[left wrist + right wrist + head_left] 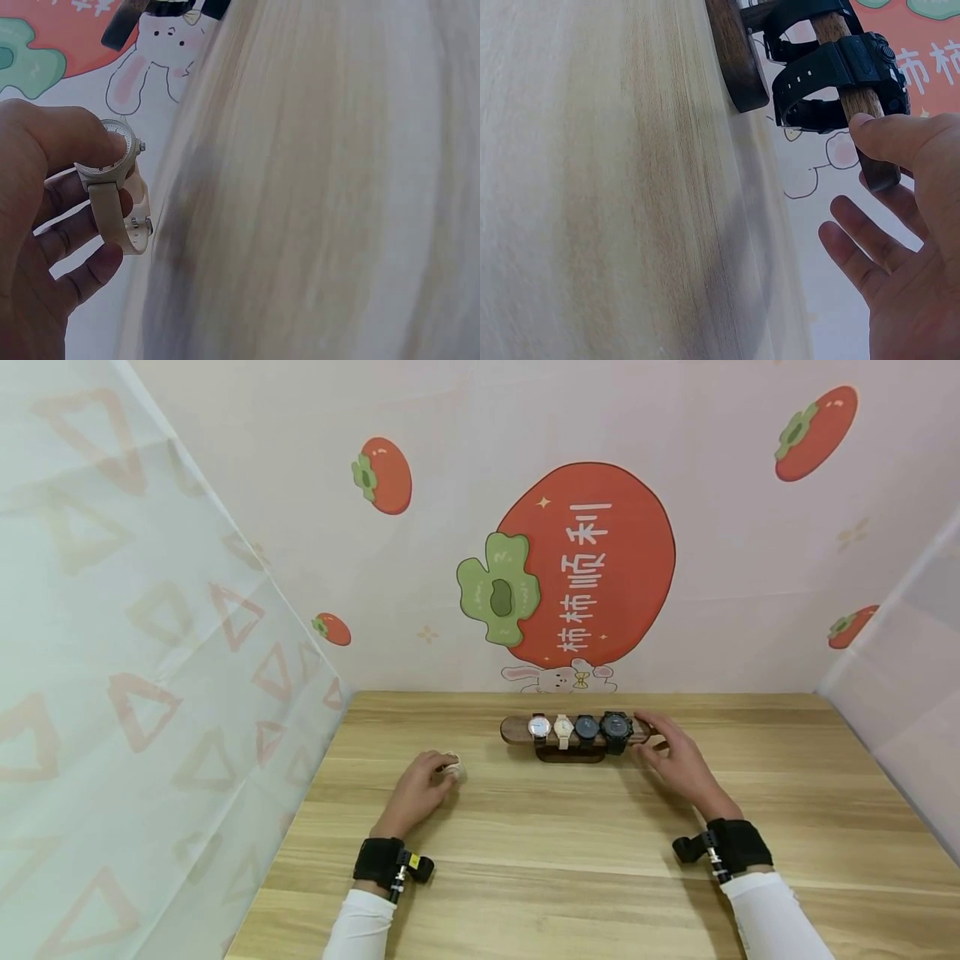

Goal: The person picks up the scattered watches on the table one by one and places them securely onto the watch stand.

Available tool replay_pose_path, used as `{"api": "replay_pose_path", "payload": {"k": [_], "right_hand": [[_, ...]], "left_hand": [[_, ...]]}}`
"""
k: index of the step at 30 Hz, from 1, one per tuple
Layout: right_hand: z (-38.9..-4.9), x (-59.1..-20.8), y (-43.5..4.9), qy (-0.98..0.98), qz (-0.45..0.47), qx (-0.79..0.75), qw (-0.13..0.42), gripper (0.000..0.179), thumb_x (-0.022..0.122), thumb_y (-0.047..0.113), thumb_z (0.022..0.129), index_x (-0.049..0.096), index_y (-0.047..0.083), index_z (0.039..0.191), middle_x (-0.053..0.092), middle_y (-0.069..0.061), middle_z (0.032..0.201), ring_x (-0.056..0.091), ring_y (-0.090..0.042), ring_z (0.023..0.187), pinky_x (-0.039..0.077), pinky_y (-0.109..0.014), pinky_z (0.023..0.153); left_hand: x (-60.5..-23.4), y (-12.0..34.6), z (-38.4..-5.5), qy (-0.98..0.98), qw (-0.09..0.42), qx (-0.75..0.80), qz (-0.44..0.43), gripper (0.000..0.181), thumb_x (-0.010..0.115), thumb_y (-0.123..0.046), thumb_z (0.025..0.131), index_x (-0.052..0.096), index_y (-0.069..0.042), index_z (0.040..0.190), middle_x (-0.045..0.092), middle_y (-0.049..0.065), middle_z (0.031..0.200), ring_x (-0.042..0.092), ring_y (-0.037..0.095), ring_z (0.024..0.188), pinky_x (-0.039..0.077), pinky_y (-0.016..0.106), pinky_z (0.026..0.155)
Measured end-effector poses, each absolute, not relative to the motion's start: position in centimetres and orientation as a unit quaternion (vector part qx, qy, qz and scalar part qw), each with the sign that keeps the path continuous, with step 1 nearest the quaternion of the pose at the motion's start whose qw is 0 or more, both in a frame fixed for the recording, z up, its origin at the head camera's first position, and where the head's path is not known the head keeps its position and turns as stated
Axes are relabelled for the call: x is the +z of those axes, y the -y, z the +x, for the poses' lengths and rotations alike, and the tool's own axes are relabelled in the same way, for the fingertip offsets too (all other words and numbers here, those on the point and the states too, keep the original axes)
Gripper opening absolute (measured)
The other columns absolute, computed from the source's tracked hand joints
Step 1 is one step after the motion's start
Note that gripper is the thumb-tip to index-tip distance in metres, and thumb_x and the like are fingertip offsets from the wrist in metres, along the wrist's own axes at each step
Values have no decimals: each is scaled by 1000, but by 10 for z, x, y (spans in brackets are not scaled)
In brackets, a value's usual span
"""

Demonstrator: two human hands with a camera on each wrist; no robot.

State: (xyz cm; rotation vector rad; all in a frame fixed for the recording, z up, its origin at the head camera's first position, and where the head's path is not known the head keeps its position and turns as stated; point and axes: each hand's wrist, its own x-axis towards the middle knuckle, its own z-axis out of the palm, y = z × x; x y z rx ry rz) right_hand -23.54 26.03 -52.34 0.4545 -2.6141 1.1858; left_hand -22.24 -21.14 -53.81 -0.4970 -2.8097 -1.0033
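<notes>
My left hand pinches a cream wristwatch, thumb over its dial and fingers behind the strap, close over the wooden table at the left. A dark wooden watch stand stands near the back; on its bar hang a white-dialled watch, a cream watch, a dark-dialled watch and a bulky black watch. My right hand grips the right end of the bar between thumb and index finger, right beside the bulky black watch. Its other fingers are spread loosely below the bar.
The light wooden table meets a printed backdrop just behind the stand. Patterned side sheets rise on the left and right. Each wrist wears a black strap with a small camera.
</notes>
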Motion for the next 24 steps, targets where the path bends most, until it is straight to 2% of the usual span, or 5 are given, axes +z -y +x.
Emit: {"api": "replay_pose_path", "payload": {"k": [16,24], "right_hand": [[-234,-525,-257,896,162,392,135,59,67,-7,100,48,-4,155,54,-28,149,60,-42,119,60,-60,88],[-235,-530,-255,895,162,386,153,59,67,-6,100,48,-4,155,52,-29,150,59,-43,123,60,-59,87]], "left_hand": [[-535,173,-223,911,47,-365,-185,28,72,-15,102,74,-10,130,71,9,129,65,26,118,58,48,99],[-537,153,-224,901,37,-384,-199,27,71,-15,103,74,-11,129,70,7,128,65,23,116,58,43,96]]}}
